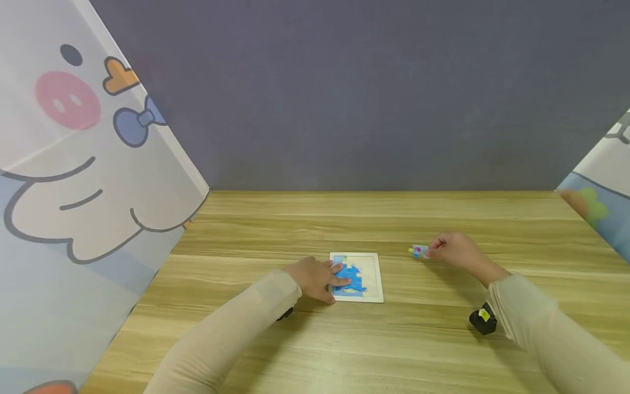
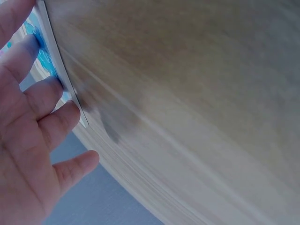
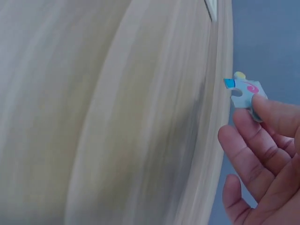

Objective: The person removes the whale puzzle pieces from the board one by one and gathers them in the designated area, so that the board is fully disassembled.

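Pale sleeves (image 1: 223, 331) lie nearest. The left hand (image 1: 312, 278), fingers spread, steadies the left of the puzzle board (image 1: 371, 273); farther right, the right hand (image 1: 455, 251) pinches 1 piece (image 1: 418, 251). Piece-fitting seems underway; next probably calls for aligning it with the bare part.

One puzzle tray (image 1: 372, 278), one loose piece (image 3: 246, 89)

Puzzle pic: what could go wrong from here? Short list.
1. The right hand pinches the puzzle piece near one edge; it might twist or slip from that grip.
2. The left hand lies partly over the joined blue pieces in the tray; sliding it could shift them.
3. Part of the tray's bed is bare, so the piece might go down in the wrong spot.
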`<state>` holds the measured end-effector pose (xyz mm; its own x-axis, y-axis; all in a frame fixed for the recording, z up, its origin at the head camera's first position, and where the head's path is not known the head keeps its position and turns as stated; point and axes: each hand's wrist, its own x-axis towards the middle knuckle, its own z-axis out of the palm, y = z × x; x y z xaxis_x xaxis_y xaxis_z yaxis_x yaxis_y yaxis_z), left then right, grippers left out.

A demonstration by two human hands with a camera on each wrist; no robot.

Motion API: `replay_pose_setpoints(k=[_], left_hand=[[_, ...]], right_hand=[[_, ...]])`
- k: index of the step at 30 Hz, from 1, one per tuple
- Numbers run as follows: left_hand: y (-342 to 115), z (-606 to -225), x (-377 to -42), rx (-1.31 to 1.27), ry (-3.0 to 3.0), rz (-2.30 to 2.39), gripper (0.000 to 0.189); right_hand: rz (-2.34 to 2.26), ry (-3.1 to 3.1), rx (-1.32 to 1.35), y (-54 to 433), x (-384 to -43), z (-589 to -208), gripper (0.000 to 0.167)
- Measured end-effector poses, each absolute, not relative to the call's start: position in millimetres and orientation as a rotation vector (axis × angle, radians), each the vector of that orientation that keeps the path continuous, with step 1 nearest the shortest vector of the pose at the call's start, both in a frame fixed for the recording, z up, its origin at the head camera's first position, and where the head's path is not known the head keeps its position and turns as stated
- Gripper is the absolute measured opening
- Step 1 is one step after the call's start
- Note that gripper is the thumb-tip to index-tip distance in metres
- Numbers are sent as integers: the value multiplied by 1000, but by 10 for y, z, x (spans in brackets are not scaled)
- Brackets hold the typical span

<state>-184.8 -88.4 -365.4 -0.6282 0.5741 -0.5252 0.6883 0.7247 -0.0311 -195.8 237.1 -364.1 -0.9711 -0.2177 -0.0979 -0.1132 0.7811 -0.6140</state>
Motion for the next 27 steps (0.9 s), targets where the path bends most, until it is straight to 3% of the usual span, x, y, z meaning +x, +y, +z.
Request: replay_pose_setpoints(k=[27], left_hand=[[-896, -3642, -1799, 970, 2453, -401, 62]], right_hand=[[-1118, 2625, -221, 2978, -1861, -3755, 21]])
